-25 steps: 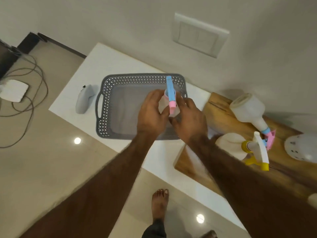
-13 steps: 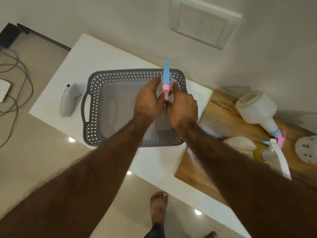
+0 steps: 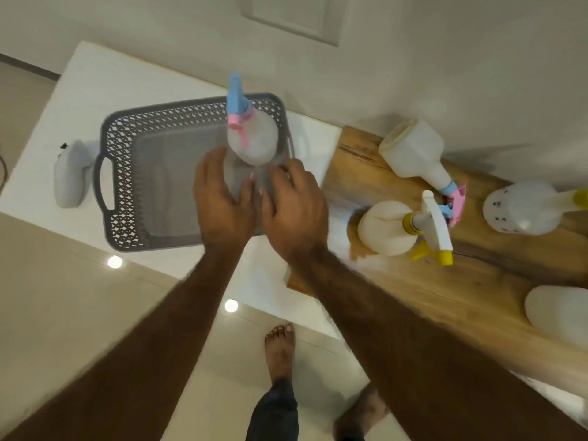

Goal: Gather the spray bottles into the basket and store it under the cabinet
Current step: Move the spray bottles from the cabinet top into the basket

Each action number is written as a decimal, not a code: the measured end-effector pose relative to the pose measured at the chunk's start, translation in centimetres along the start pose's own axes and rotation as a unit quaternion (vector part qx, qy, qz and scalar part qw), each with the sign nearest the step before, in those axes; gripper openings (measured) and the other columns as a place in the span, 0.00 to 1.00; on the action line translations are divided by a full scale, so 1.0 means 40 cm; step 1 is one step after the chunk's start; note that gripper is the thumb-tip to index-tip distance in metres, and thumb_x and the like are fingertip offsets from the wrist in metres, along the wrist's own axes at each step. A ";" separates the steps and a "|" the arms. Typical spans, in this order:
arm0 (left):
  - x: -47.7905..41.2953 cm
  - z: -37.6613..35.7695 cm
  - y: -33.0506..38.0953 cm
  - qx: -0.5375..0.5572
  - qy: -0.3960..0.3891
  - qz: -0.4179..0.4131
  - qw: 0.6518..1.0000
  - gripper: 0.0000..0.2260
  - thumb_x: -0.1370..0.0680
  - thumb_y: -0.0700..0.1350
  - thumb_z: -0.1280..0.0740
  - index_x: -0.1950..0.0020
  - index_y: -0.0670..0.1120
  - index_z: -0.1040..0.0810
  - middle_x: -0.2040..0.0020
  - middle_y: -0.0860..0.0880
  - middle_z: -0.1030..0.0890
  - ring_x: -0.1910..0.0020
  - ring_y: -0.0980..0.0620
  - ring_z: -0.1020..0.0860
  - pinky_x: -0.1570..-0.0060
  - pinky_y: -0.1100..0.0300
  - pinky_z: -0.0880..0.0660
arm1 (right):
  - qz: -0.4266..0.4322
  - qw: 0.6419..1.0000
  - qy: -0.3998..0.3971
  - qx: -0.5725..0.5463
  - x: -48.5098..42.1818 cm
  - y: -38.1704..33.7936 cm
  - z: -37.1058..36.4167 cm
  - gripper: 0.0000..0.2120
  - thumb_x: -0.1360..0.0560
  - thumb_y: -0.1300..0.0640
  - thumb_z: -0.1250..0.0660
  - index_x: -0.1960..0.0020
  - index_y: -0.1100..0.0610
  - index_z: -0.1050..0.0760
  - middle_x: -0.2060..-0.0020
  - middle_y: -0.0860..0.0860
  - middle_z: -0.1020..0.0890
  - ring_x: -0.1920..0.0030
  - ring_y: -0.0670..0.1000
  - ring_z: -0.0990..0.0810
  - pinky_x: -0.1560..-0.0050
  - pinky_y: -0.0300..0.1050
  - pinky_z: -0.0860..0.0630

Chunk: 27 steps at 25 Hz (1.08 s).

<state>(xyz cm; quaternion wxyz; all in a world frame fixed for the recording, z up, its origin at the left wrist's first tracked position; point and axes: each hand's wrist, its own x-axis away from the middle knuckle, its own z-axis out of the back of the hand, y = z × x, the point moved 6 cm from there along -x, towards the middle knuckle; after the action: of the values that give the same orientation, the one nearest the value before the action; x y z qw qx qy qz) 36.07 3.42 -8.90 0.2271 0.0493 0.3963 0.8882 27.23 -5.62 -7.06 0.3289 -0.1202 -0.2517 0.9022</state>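
I see a grey lattice basket (image 3: 127, 173) on the white table (image 3: 95, 90), and one spray bottle with a blue and pink trigger head (image 3: 251, 135) stands upright inside it, at the far right corner. My left hand (image 3: 222, 202) and right hand (image 3: 294, 208) hang just in front of that bottle, both with fingers spread and loose, gripping nothing; neither touches the bottle as far as I can tell, though motion blur softens the fingertips.

To the right, a wooden board (image 3: 477, 281) carries the rest. A white bottle with a blue collar and pink trigger (image 3: 416, 157) lies on its side against the wall. Just in front of it a round white bottle with a yellow collar and yellow trigger (image 3: 391, 230) stands upright. A speckled white bottle with a yellow neck (image 3: 521, 211) lies further right, and part of another white bottle (image 3: 556, 310) shows at the frame edge.

A pale grey bottle (image 3: 68, 176) lies on the table just left of the basket handle. I can read no label, brand or writing on any bottle or on the basket.
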 end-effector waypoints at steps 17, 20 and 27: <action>0.325 -0.269 0.203 0.030 -0.306 0.038 0.951 0.34 0.25 0.52 0.22 0.22 0.54 0.32 0.24 0.52 0.26 0.25 0.50 0.27 0.26 0.48 0.26 | -0.257 0.966 -0.007 -0.027 0.393 0.539 0.166 0.23 0.27 0.44 0.28 0.36 0.52 0.27 0.42 0.50 0.19 0.43 0.53 0.20 0.47 0.49 0.19; 0.314 -0.311 0.240 0.081 -0.342 0.036 0.935 0.37 0.27 0.50 0.20 0.21 0.53 0.33 0.25 0.52 0.25 0.26 0.50 0.26 0.29 0.44 0.23 | -0.241 0.964 -0.041 -0.105 0.332 0.566 0.161 0.38 0.31 0.35 0.27 0.27 0.47 0.35 0.31 0.45 0.24 0.33 0.50 0.24 0.36 0.52 0.21; 0.300 -0.370 0.251 0.086 -0.389 0.024 0.917 0.41 0.25 0.45 0.22 0.17 0.46 0.41 0.21 0.46 0.29 0.23 0.45 0.29 0.25 0.43 0.27 | -0.184 0.970 -0.042 -0.156 0.260 0.538 0.154 0.43 0.28 0.42 0.27 0.20 0.52 0.42 0.24 0.48 0.29 0.26 0.52 0.28 0.28 0.53 0.26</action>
<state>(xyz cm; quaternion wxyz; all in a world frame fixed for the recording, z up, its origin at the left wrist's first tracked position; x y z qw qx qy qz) 17.75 -7.22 -12.78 0.3366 0.4196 0.3507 0.7666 5.55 -15.26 -13.86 0.4557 -0.0834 -0.4208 0.7800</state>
